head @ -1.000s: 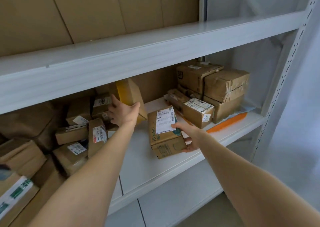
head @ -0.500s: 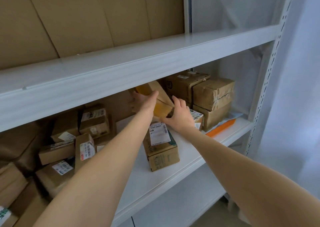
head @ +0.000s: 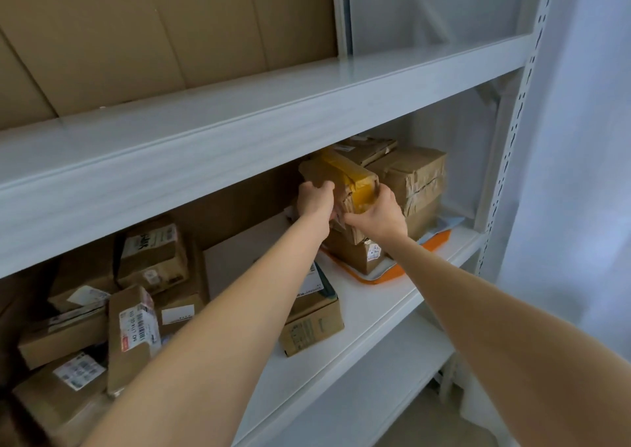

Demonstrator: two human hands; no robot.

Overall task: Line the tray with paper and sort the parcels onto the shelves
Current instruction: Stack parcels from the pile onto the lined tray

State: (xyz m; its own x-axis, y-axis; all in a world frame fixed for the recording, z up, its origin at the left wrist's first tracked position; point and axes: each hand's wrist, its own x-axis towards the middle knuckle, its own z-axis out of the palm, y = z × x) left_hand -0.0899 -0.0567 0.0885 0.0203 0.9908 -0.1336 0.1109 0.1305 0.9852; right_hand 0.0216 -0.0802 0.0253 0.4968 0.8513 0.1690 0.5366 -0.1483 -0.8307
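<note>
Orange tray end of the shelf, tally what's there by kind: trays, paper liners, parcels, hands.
Orange tray: 1
Paper liner: 1
Parcels: 5 visible, the yellow-taped parcel plus 4 stacked parcels; more may be hidden
Hands: 2, left hand and right hand, fingers round the yellow-taped parcel
Total: 9

The white metal shelf [head: 375, 317] carries an orange tray [head: 392, 276] near its right end, close to the front edge. Just left of the tray, a brown box [head: 314, 327] with a white label lies flat on the bare board. Farther left of the tray, cardboard parcels [head: 133, 323] are heaped loosely, several tilted. Above the tray, the upper shelf [head: 273, 105] holds brown cardboard sheets [head: 170, 26] standing at its back.
</note>
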